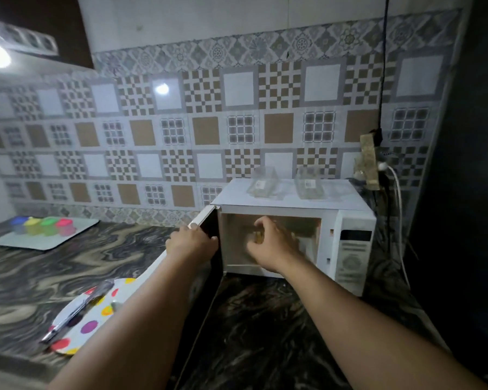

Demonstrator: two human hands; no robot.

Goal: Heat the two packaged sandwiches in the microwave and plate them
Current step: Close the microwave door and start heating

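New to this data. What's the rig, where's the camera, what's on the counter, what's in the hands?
No robot: a person works bare-handed, and one wide-angle head-worn camera looks down at the arms. The left hand holds the edge of the open microwave door. The right hand reaches into the white microwave, fingers around something yellowish, too blurred to name. Two clear packages sit on top of the microwave. On the marbled counter: a polka-dot plate with tongs across it, and a tray of coloured-lid jars.

At centre frame, the left hand [192, 243] grips the open microwave [350, 243] door's edge while the right hand [268, 240] reaches inside. Two clear packages [262, 185] sit on top; a dotted plate [96, 313] lies lower left on the desk [40, 277].
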